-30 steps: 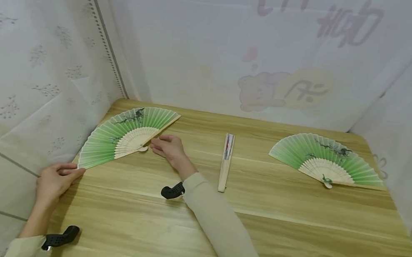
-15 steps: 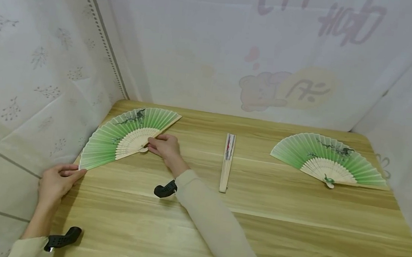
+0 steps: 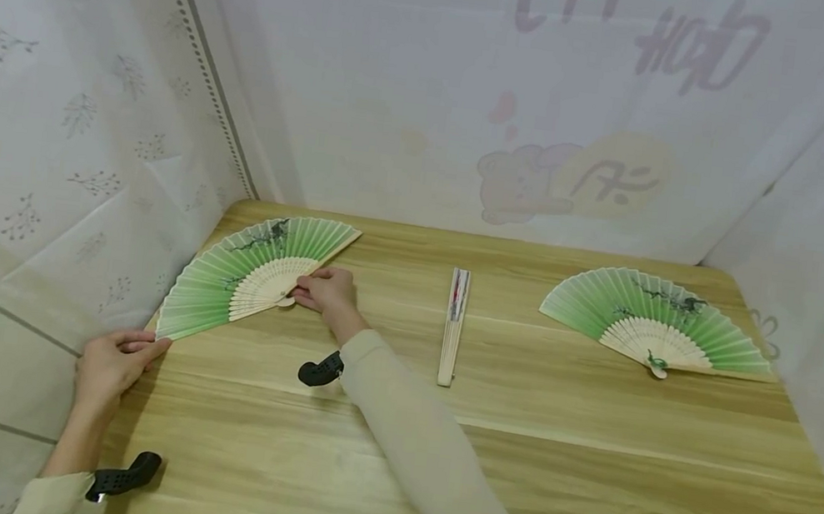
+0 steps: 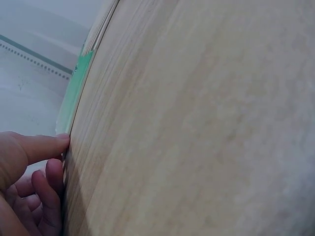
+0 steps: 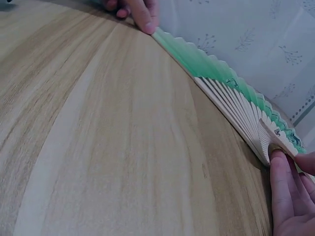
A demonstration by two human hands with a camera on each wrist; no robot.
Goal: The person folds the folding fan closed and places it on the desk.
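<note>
While a black mount juts from the left cuff at the near edge of view, the left hand pinches the near corner of the left fan, its thumb on the edge and other fingers curled below. Farther in, a folded fan lies lengthwise on the table, pivot end nearest, red in its print. Just left of it and apart, the right hand grips the left fan's end stick near the pivot between thumb and fingers. Spread green with a dark branch, the left fan is at the table's far left; whether it lies quite flat is hard to judge. The right fan, alike and spread, rests well apart at the far right. Behind hangs pale cloth with a faint bear.
</note>
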